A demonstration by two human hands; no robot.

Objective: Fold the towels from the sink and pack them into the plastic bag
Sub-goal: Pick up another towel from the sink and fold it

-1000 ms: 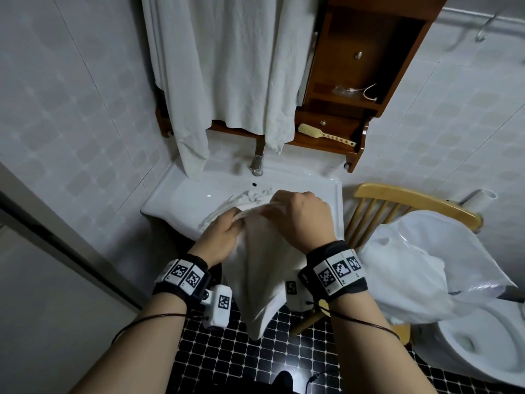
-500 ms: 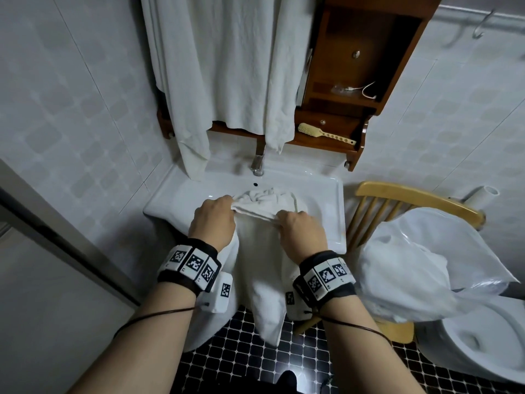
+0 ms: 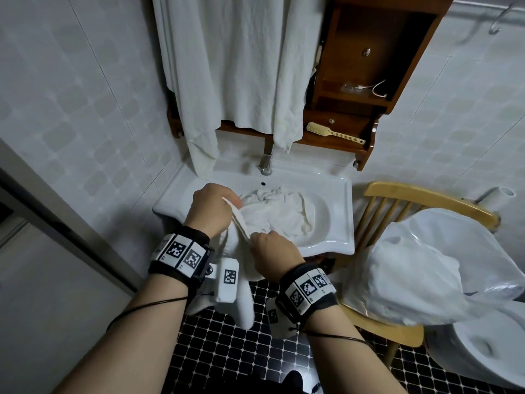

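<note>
Bathroom sink (image 3: 345, 220), towel (image 3: 235, 245) over rim — left hand (image 3: 211, 209), right hand (image 3: 272, 255), fingers (image 3: 234, 201) pinching its hem, right drawn nearer.

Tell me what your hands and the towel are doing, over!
Left hand, right hand pinch white towel, draped over sink rim. Plastic bag on wooden chair, nothing between.

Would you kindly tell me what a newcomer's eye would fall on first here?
The left hand and right hand grip one edge of a white towel heaped in the sink, centre frame, its end hanging over the front rim. To the right, a bulging white plastic bag sits on a wooden chair.
</note>
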